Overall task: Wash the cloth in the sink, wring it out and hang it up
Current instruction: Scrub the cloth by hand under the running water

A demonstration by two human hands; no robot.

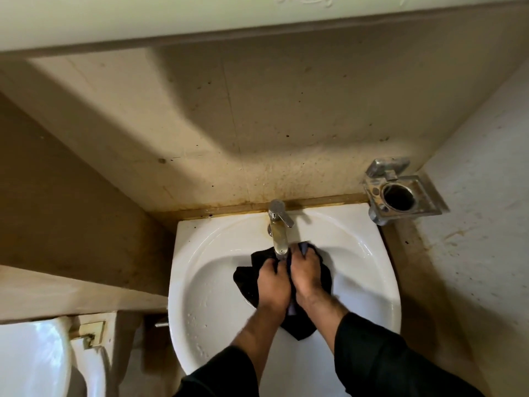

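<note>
A dark, wet cloth (246, 277) lies bunched in the white sink (211, 287), just under the spout of the metal tap (278, 230). My left hand (273, 285) grips the cloth on its left side, fingers curled into the fabric. Right beside it, my right hand (307, 275) holds the cloth too, with a bluish fold showing above its fingers. The two hands touch each other over the middle of the basin. A tail of the cloth hangs toward the sink's near rim between my forearms. Whether water runs from the tap cannot be told.
A metal tumbler and brush holder (400, 193) is fixed to the wall at the right above the sink. A white toilet (37, 359) stands at the lower left. Stained tan walls close in on the left, back and right.
</note>
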